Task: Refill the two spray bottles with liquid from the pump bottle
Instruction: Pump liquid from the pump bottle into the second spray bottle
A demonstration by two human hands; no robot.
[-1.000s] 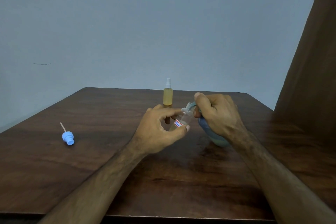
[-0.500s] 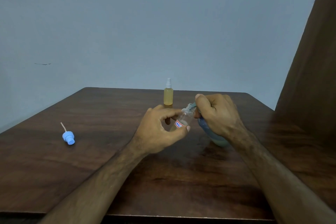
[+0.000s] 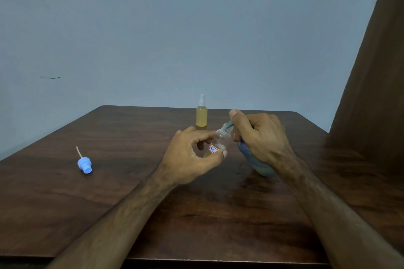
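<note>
Lying far left on your counter [image 3: 65,203] is one blue spray cap [image 3: 84,165]. Your left hand [image 3: 192,157] fingers grip one clear spray bottle [image 3: 219,143], tilted; one yellow spray bottle [image 3: 201,113] stands behind. Your right hand [image 3: 260,135] fingers clasp one pump bottle [image 3: 251,155], nozzle at the clear bottle's mouth.

Dark wooden table [image 3: 109,203] carries everything. Small clear plastic spray bottle with red-bordered label [image 3: 218,144] sits centre, tilted, held in left hand [image 3: 192,157], open neck leaning right. Blue-grey rounded pump bottle [image 3: 253,159] just right of it, base on the table, under right hand [image 3: 260,135]; its nozzle meets the clear bottle's neck. Slim amber-filled spray bottle with white sprayer top [image 3: 201,116] stands upright behind both, near far edge. Blue plastic sprayer cap with dip tube [image 3: 84,165] lies well apart at left.
</note>
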